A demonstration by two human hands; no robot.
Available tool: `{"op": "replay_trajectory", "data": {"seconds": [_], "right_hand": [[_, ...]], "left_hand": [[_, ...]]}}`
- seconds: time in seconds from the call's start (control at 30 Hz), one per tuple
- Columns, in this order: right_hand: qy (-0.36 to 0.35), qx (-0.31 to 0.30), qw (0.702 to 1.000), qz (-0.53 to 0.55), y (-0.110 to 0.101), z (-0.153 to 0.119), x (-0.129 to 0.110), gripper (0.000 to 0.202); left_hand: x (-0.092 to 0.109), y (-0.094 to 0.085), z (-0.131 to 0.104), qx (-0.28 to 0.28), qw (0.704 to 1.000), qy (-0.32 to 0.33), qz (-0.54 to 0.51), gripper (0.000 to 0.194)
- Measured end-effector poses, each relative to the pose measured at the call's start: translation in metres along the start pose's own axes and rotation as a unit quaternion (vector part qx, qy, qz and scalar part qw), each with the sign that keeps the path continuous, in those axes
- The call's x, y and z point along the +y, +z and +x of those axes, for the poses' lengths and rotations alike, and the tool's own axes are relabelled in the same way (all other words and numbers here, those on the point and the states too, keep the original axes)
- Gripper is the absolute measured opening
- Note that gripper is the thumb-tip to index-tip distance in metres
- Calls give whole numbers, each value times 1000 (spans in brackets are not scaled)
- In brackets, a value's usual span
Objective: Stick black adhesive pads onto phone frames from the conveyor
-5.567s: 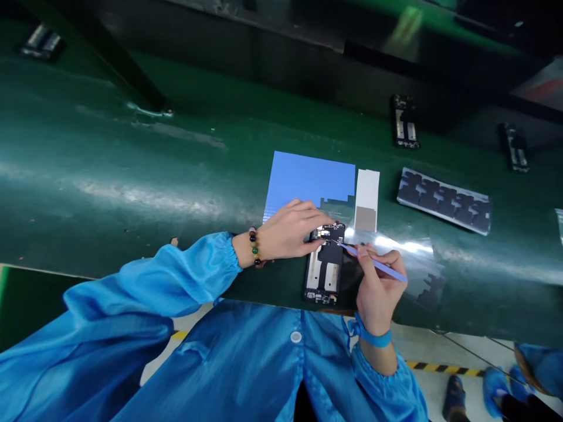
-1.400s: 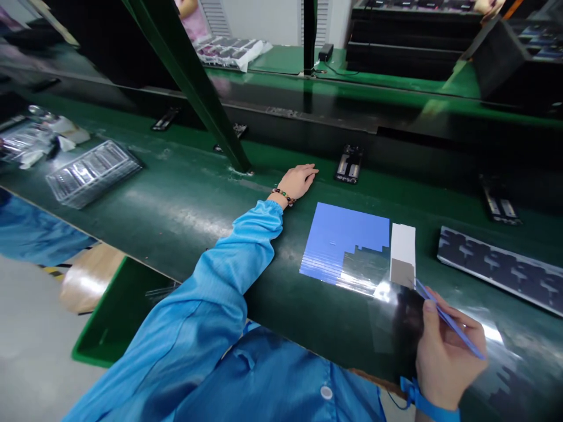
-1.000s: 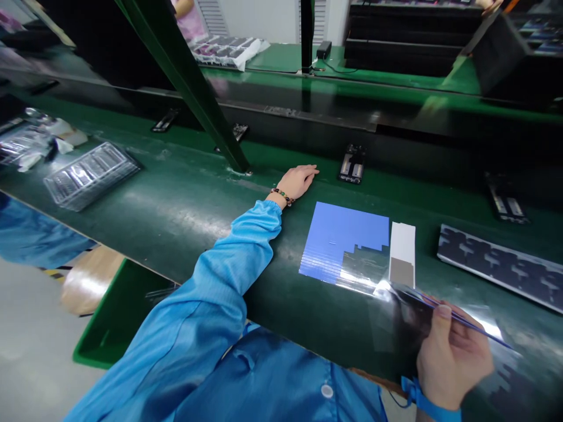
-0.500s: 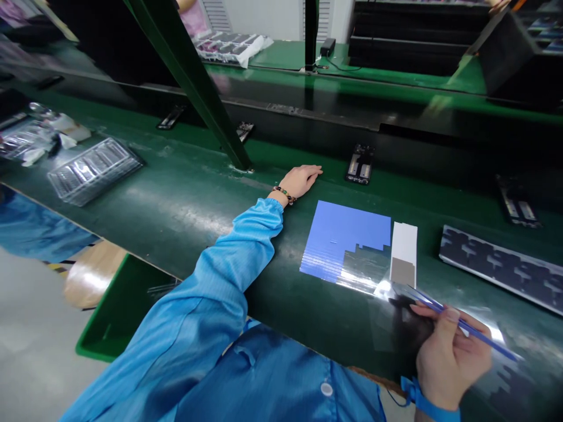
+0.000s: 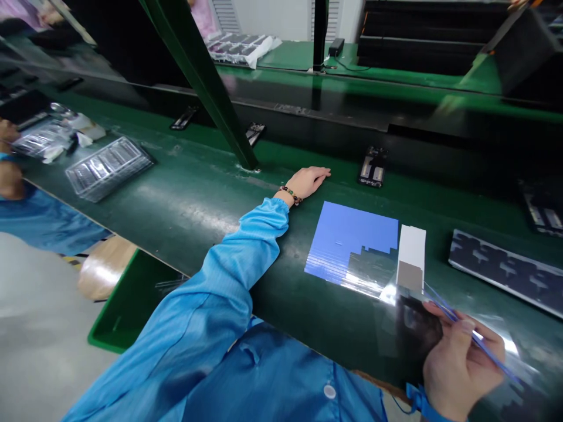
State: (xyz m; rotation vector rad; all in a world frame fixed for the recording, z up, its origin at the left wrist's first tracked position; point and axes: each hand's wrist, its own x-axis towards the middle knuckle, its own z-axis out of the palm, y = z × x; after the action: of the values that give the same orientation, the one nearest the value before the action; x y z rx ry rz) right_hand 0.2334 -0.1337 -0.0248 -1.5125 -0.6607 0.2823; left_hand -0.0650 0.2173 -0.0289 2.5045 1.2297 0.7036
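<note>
My left hand [image 5: 310, 180] rests palm down on the green bench [image 5: 185, 199], fingers stretched out and holding nothing, a beaded bracelet at its wrist. Below and right of it lies a blue sheet [image 5: 356, 231] on clear film, with its lower right part cut away in steps. A narrow white and grey strip [image 5: 412, 249] lies beside that sheet. My right hand [image 5: 466, 363] pinches thin blue tweezers [image 5: 484, 346], their tips near the lower end of the strip. Clear film lies under and around this hand.
A phone-like part [image 5: 373, 167] lies behind the sheet, with others along the bench. On the right sits a tray of dark pieces [image 5: 505, 266]. Clear trays [image 5: 108, 168], a slanted green post [image 5: 206, 88] and another person's arm [image 5: 11, 176] are left. A green bin [image 5: 132, 305] stands below.
The view has shifted slightly, moving the bench items to the right in the picture. The tweezer tips are now by the strip's lower right corner. Another person's arm has appeared at the left edge.
</note>
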Motion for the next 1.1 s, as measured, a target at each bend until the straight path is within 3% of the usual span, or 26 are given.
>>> {"op": "replay_trajectory", "data": {"seconds": [0.3,0.53,0.87,1.1], "right_hand": [[-1,28,999,33,9,2,-15,41],[38,43,997,54,7,6,-8,28],[11,39,996,-73,6,-8,-10,48],[11,25,995,-94,6,-10,-15,53]], "left_hand": [[1,0,0,-10,1000,8,-5,35],[1,2,0,-9,1000,17,-12,34],[3,0,1,-19,1000,16,-11,34],[5,-1,1,-22,999,18,-17,34]]}}
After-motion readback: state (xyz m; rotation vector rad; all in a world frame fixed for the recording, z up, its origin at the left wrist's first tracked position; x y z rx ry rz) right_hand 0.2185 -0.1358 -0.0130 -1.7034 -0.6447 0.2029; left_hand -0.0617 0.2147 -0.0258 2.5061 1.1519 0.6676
